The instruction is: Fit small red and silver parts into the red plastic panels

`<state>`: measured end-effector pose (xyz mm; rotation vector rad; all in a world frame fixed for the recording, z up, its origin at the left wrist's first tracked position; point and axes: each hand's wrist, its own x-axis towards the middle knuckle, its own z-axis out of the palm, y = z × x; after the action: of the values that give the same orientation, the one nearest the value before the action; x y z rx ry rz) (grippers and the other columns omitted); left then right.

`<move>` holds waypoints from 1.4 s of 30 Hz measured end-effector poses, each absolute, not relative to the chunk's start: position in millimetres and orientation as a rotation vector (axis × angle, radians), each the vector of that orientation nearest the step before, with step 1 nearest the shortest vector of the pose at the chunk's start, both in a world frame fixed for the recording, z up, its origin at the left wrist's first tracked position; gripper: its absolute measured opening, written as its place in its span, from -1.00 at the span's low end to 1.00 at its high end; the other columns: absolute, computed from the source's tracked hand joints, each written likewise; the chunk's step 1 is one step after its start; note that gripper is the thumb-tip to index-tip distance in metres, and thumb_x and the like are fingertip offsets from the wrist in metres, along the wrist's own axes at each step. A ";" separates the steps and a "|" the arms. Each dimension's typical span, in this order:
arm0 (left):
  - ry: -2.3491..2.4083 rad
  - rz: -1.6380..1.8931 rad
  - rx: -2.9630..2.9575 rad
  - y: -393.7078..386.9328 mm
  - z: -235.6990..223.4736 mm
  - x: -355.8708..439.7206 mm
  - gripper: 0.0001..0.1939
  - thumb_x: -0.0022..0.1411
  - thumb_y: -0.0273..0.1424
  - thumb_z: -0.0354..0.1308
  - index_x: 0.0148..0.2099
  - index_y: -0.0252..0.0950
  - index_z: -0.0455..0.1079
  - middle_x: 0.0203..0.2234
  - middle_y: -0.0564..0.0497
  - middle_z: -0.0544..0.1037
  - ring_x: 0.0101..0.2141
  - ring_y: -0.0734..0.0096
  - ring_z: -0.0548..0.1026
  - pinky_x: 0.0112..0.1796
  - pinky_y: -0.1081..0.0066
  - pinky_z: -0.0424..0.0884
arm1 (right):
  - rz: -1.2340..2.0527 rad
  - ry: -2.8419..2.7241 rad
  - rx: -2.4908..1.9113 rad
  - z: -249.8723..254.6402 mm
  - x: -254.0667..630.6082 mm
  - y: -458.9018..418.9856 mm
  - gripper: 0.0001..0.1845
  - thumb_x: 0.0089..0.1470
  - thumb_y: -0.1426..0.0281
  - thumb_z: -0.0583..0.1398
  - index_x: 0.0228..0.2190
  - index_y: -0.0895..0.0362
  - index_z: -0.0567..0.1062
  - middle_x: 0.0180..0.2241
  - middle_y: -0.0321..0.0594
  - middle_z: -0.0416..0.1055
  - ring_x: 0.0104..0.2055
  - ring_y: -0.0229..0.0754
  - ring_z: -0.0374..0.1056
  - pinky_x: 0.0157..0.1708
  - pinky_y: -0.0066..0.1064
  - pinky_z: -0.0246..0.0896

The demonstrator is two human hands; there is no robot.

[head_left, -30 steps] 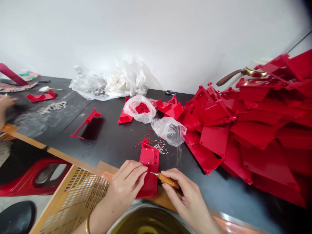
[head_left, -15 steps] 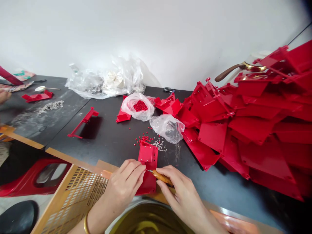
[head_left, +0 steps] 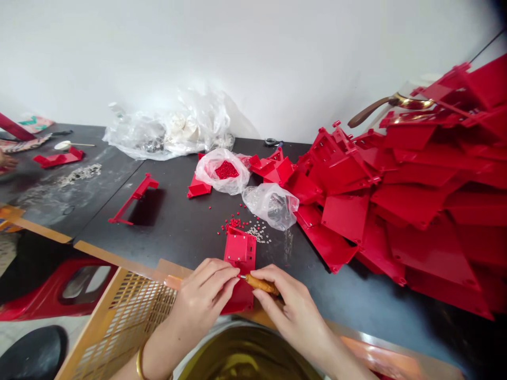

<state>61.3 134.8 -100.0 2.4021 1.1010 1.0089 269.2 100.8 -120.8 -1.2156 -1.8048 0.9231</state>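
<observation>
My right hand (head_left: 291, 301) grips the amber handle of a small pointed hand tool (head_left: 261, 285), its thin metal shaft aimed left. At the tip of that shaft, the thumb and fingers of my left hand (head_left: 209, 287) are pinched together on a tiny red piece, perhaps a bead. Both hands are above a red plastic bracket (head_left: 241, 248) with small metal studs, lying at the table's front edge. Just beyond it are scattered small red beads (head_left: 235, 221) and small silvery rings or nuts (head_left: 259, 232).
A big heap of red plastic parts (head_left: 428, 211) fills the right. Plastic bags hold red beads (head_left: 226, 170) and metal bits (head_left: 273, 205). A lone red part (head_left: 134, 199) stands left. A yellow basket (head_left: 127, 316) is below the edge. Another person's hand (head_left: 7, 161) shows far left.
The tool's shaft and my left fingertips have come closer together, with a tiny red piece now showing at the tip. The bracket stays in place; the view has shifted slightly.
</observation>
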 end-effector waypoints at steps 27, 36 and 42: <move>1.740 0.572 1.731 127.6 -145.0 45.5 -0.39 0.18 -0.20 0.18 0.22 -0.30 0.19 -0.12 -0.10 0.52 -0.32 0.29 0.47 -0.14 0.13 0.45 | 1.119 -1.267 -1.377 -156.0 264.4 88.6 -0.76 0.27 0.20 0.13 -0.10 0.03 0.44 -0.24 -0.24 0.54 -0.19 -0.20 0.48 -0.14 -0.45 0.34; 1.627 0.680 1.419 131.6 -150.7 74.6 -0.32 0.08 -0.35 0.15 0.24 -0.40 0.11 -0.26 -0.01 0.46 -0.35 0.34 0.44 -0.19 0.26 0.42 | 1.231 -1.154 -1.311 -159.3 247.1 86.2 -0.72 0.28 0.17 0.13 -0.09 0.07 0.43 -0.18 -0.19 0.54 -0.14 -0.16 0.50 -0.10 -0.44 0.36; 1.645 0.778 1.460 125.4 -156.2 79.4 -0.37 0.06 -0.37 0.20 0.20 -0.32 0.21 -0.17 -0.04 0.39 -0.36 0.38 0.39 -0.23 0.26 0.43 | 1.148 -1.160 -1.311 -160.5 246.4 88.3 -0.74 0.25 0.21 0.16 -0.12 0.10 0.47 -0.22 -0.19 0.56 -0.19 -0.20 0.49 -0.15 -0.49 0.38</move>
<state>79.4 125.4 -156.2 1.4597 1.6452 0.7776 246.4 88.3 -160.5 -1.3105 -1.1596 1.1478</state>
